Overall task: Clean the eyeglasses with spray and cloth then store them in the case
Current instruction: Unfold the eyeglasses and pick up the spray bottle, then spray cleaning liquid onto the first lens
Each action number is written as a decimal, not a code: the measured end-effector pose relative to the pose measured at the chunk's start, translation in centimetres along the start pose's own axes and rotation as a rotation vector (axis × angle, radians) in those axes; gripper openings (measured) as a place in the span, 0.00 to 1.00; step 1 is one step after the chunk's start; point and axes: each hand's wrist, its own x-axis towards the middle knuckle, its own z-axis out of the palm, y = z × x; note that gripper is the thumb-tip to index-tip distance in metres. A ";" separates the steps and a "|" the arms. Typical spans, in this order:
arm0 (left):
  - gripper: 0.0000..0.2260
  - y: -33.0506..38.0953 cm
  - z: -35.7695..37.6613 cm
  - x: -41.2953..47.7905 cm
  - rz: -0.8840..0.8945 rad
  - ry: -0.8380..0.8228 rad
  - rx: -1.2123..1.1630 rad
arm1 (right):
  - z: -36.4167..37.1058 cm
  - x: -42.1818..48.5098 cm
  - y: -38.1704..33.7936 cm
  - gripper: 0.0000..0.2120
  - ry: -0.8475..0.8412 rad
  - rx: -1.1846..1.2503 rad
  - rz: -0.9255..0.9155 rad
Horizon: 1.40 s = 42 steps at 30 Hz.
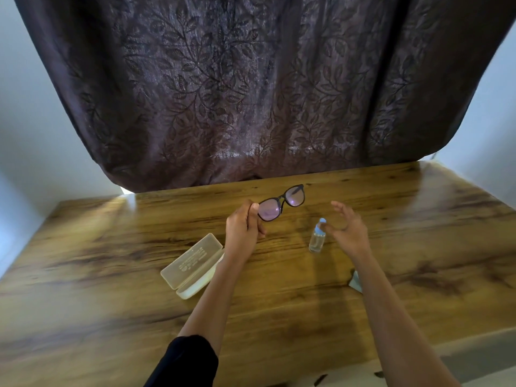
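Note:
My left hand (244, 229) pinches the left end of the black-framed eyeglasses (282, 202) and holds them above the wooden table (111, 275). A small clear spray bottle (317, 237) with a light blue cap stands upright on the table. My right hand (346, 227) hovers beside the bottle with its fingers spread and relaxed, the thumb close to the cap. The translucent beige case (192, 265) lies open on the table under my left forearm. A corner of the grey cloth (356, 282) shows from under my right forearm.
A dark purple curtain (251, 88) with a leaf pattern hangs behind the table's far edge. White walls stand at both sides. The table's near edge runs along the lower right.

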 end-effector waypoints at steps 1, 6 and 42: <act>0.15 0.2 0.1 0.1 -0.015 0.009 -0.002 | 0.3 0.1 0.4 0.29 -0.035 -0.027 -0.002; 0.15 0.4 0.8 0.4 -0.048 0.042 0.039 | 1.6 0.3 1.8 0.28 -0.161 -0.069 0.015; 0.16 2.1 3.3 -0.3 0.041 0.188 0.119 | 1.2 -0.5 -3.7 0.35 -0.083 0.188 -0.567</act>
